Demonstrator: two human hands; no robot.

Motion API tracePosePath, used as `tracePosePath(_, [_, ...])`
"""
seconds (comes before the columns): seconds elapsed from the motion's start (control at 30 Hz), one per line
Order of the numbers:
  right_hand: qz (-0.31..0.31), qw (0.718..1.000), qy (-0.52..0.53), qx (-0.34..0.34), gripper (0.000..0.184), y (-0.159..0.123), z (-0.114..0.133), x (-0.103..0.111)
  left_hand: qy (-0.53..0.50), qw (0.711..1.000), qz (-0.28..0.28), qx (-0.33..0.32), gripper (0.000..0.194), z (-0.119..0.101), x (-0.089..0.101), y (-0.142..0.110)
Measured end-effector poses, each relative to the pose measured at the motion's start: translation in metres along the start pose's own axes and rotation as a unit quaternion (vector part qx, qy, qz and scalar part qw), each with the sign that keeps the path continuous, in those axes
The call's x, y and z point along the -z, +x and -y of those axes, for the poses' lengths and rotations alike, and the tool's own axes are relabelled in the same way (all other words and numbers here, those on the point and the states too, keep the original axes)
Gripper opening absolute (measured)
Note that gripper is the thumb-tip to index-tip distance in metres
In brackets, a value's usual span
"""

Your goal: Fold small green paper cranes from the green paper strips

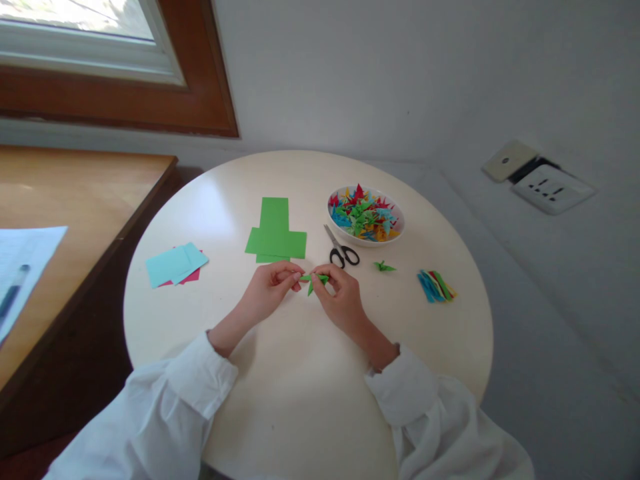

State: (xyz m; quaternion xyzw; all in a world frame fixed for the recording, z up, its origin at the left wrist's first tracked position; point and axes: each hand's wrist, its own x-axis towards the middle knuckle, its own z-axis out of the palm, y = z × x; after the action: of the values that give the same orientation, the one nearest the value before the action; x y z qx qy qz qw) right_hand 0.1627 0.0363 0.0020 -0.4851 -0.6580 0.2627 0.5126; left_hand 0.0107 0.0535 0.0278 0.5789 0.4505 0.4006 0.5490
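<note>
Between my two hands is a small green origami crane (320, 279), held just above the round white table (300, 400). My left hand (273, 287) pinches its thin left point between thumb and fingertips. The fingers of my right hand (343, 297) are closed on its right side and cover part of the folds. Green paper sheets (275, 230) lie crosswise just beyond my left hand. Black-handled scissors (342, 249) rest past my right hand, blades pointing away. Another green paper crane (385, 266) lies to the right of the scissors.
A white bowl (367, 241) full of colourful paper cranes stands at the back right. Folded paper strips (437, 287) lie near the right edge. Light blue paper sheets (175, 265) overlap red ones at the left. A wooden desk (90, 193) with a pen (14, 290) stands further left.
</note>
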Motion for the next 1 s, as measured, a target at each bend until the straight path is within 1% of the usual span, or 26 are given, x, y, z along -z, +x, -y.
tracePosePath(0.37, [-0.008,0.999,-0.047,0.008,0.006,-0.001,0.003,0.000,0.008,1.000,0.004,0.004,0.021,0.000,0.000,0.000])
tracePosePath(0.7, [-0.003,0.999,-0.048,0.003,0.006,-0.001,0.004,0.001,0.023,0.999,-0.006,0.029,0.022,-0.008,-0.003,-0.004])
tracePosePath(0.87, [-0.009,0.998,-0.053,0.026,0.005,-0.001,0.007,0.002,0.040,0.999,-0.011,-0.004,0.019,-0.006,-0.002,-0.005])
tracePosePath(1.0, [-0.017,0.994,-0.073,0.075,0.007,0.000,0.012,0.004,0.044,0.999,-0.011,-0.028,0.017,-0.003,-0.001,-0.006])
